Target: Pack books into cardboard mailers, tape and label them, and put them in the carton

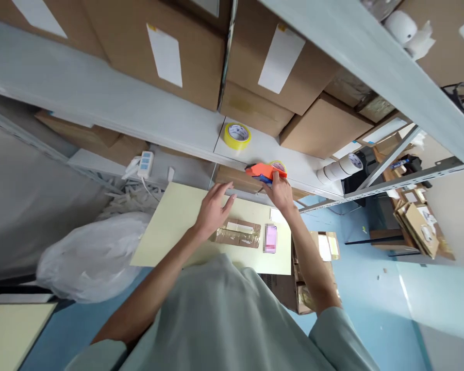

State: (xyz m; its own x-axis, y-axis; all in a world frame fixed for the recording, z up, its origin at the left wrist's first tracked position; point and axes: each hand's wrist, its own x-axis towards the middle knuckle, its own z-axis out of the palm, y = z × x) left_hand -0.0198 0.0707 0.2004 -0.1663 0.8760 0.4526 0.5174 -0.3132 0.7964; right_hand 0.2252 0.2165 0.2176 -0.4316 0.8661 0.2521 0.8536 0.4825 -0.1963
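My right hand (281,195) is closed around an orange and blue tape dispenser (261,171), raised at the front edge of the shelf. Part of a yellow tape roll shows behind it. Over the pale yellow tabletop (170,216) my left hand (214,210) is held with its fingers apart and nothing in it. Just below and right of that hand lies a small brown box (237,233), wrapped in shiny tape and bearing a white label. A blurred pink phone-like object (270,238) rests to the right of the box.
On the grey shelf (147,111) stand large cardboard boxes (201,56), a yellow tape roll (237,135) and white rolls (338,167). A power strip (146,164) sits lower left, above a big plastic bag (93,257). More cartons stand on the floor at right.
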